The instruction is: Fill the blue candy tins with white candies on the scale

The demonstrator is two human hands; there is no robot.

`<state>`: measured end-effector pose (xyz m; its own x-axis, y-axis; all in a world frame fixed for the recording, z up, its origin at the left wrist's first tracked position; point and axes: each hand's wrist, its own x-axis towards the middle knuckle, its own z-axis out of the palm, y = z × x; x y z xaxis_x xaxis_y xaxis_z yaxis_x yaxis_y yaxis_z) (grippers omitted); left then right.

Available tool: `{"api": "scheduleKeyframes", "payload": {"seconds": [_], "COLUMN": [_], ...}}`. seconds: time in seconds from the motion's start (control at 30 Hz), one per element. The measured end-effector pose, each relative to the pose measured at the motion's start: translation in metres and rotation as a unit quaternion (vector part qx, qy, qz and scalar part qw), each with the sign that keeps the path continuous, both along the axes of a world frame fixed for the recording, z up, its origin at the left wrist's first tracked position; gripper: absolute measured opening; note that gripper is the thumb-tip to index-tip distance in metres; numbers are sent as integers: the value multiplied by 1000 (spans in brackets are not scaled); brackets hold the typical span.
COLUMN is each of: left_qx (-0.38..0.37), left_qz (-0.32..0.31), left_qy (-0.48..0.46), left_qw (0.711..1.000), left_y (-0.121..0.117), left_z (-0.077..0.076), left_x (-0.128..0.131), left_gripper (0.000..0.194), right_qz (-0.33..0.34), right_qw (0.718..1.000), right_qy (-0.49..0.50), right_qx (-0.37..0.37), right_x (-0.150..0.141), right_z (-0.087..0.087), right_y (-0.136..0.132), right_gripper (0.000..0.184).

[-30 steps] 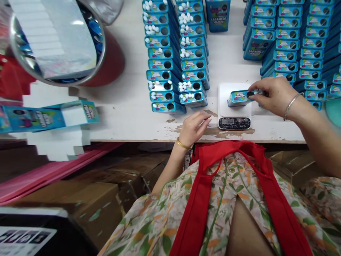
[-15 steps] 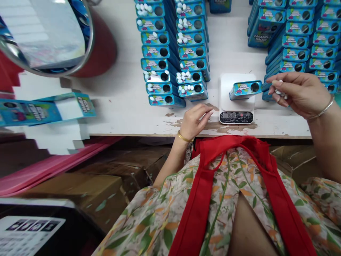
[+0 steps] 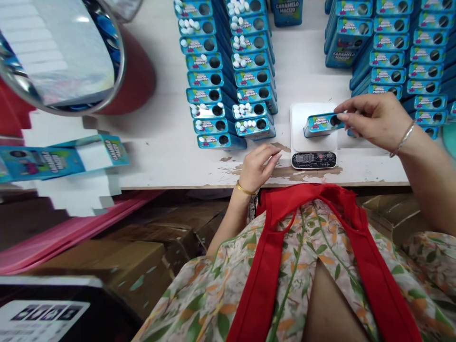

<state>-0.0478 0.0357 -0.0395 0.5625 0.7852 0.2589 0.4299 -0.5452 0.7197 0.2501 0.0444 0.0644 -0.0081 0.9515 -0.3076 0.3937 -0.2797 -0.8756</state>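
Note:
A blue candy tin (image 3: 322, 124) stands on a white kitchen scale (image 3: 298, 137), whose digits are lit. My right hand (image 3: 379, 118) reaches in from the right, with its thumb and fingertips pinched at the tin's round top hole. White candies lay in this hand a moment ago; the fingers now hide them. To the left of the scale, my left hand (image 3: 255, 165) rests at the table's front edge, loosely closed, with nothing visible in it. Beyond it stand rows of tins (image 3: 221, 140), several with white candies (image 3: 245, 110) on their tops.
More blue tins (image 3: 387, 75) stand in rows at the right. At the far left are a red round container (image 3: 137, 71) with a metal rim and an unfolded blue and white carton (image 3: 96, 154). Cardboard boxes (image 3: 135, 256) sit below the table edge (image 3: 192, 186).
My right hand has moved left from beside the scale to the tin's hole, and its candies are out of sight. My left hand stays nearly where it was. The view has shifted slightly.

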Motion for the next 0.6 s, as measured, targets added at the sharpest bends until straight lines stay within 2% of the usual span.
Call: {"api": "scheduleKeyframes", "payload": {"seconds": [0.1,0.2,0.27,0.4,0.5,0.6], "left_qx": [5,-10,-14,-2,11,19], "left_qz": [-1,-1,1,-3,-4,-8], "left_qy": [-8,-4,4,24,46,73], "left_qw": [1000,1000,1000,1000,999,997], "left_y": [1,2,3,12,24,40], "left_z": [0,1,2,9,18,27], "left_x": [1,3,4,12,24,40], "left_gripper": [19,20,21,27,36,45], "right_qz": [-70,-148,-199,-308,-359,-377], "right_qw": [990,957,932,880,848,828], "right_qy": [124,242,285,313,342,373], "right_qx": [-21,-53,-102,-182,-187,-180], "right_x": [3,10,16,26,30,31], "right_z": [8,1,-15,-61,-90,-108], "right_y": [-12,-34,-53,-97,-122,-135], "right_gripper": [9,15,16,24,32,37]}}
